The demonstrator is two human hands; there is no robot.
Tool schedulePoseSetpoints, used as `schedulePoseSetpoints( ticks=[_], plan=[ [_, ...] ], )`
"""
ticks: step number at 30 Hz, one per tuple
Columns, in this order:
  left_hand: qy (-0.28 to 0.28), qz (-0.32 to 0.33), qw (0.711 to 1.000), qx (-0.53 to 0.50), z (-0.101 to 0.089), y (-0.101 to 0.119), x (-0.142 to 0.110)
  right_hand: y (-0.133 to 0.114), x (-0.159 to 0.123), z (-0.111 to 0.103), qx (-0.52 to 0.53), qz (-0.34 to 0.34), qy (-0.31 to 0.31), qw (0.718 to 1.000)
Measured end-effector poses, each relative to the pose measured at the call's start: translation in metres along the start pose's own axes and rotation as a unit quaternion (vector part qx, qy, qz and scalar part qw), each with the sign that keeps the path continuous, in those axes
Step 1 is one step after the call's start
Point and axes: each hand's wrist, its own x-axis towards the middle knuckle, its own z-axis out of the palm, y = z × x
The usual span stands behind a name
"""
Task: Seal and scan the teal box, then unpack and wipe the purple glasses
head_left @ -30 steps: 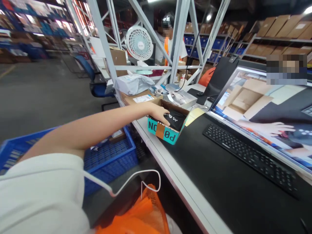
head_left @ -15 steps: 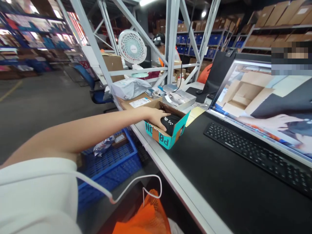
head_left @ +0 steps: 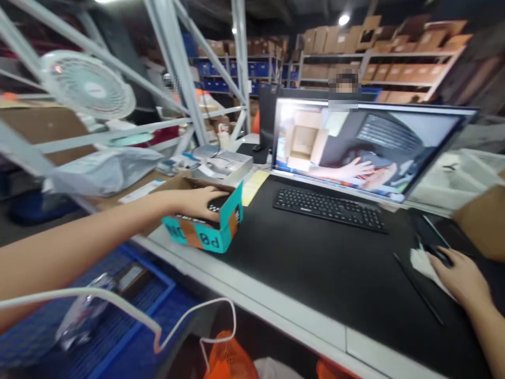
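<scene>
Head view: our left hand (head_left: 196, 203) sits inside teal cardboard box (head_left: 216, 240) near desk (head_left: 300, 263) edge, over black white-printed item (head_left: 219, 202); whether fingers grip, we cannot tell. Our right hand (head_left: 460, 276) grasps computer mouse (head_left: 445, 257). Tug toward us could tip box off.

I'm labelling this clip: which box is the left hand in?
The turquoise box: the left hand reaches into it. No hand is in the brown carton at right.
</scene>
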Motion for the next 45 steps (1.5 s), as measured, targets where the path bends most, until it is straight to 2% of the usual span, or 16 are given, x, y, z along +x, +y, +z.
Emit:
schedulePoseSetpoints(
  ticks=[3,8,14,17,20,23,26,27,28,29,30,31,35,39,42,45],
  plan=[
    [-0.031,0.001,1.0,0.001,0.006,-0.006,0.007,0.0,-0.003,0.003,0.041,0.047,0.0,0.998],
    [-0.02,0.038,0.998,-0.035,0.013,-0.017,0.008,-0.007,-0.006,0.003,0.054,0.062,-0.002,0.997],
    [0.003,0.048,0.997,-0.065,0.016,-0.005,0.007,-0.013,-0.009,-0.001,0.056,0.064,-0.001,0.996],
    [0.006,0.034,0.995,-0.09,0.005,0.003,0.002,-0.016,-0.009,-0.002,0.059,0.061,0.001,0.996],
    [0.008,-0.003,0.995,-0.101,-0.023,0.013,-0.013,-0.015,-0.009,0.0,0.06,0.058,0.0,0.997],
    [0.107,-0.036,0.99,-0.087,-0.054,0.034,-0.048,-0.013,-0.008,0.003,0.068,0.059,0.002,0.996],
    [0.306,0.024,0.948,-0.082,-0.061,0.076,-0.091,-0.011,-0.008,0.006,0.074,0.062,0.009,0.995],
    [0.353,0.083,0.925,-0.114,-0.055,0.094,-0.1,-0.011,-0.008,0.007,0.075,0.062,0.011,0.995],
    [0.363,0.166,0.904,-0.156,-0.045,0.113,-0.104,-0.011,-0.008,0.007,0.075,0.062,0.012,0.995],
    [0.338,0.268,0.883,-0.184,-0.031,0.132,-0.103,-0.011,-0.009,0.007,0.074,0.061,0.013,0.995],
    [0.275,0.353,0.876,-0.181,-0.014,0.15,-0.095,-0.011,-0.009,0.007,0.073,0.06,0.013,0.995],
    [0.224,0.38,0.881,-0.171,0.005,0.166,-0.08,-0.011,-0.009,0.006,0.071,0.058,0.013,0.996],
    [0.109,0.365,0.91,-0.165,0.079,0.205,0.018,-0.013,-0.01,0.004,0.06,0.047,0.016,0.997],
    [0.154,0.289,0.919,-0.219,0.125,0.201,0.104,-0.012,-0.009,0.006,0.056,0.047,0.028,0.997],
    [0.218,0.267,0.894,-0.285,0.141,0.187,0.127,-0.01,-0.008,0.009,0.064,0.046,0.042,0.996],
    [0.218,0.278,0.873,-0.337,0.148,0.175,0.126,-0.008,-0.007,0.012,0.065,0.042,0.043,0.996]
  ],
)
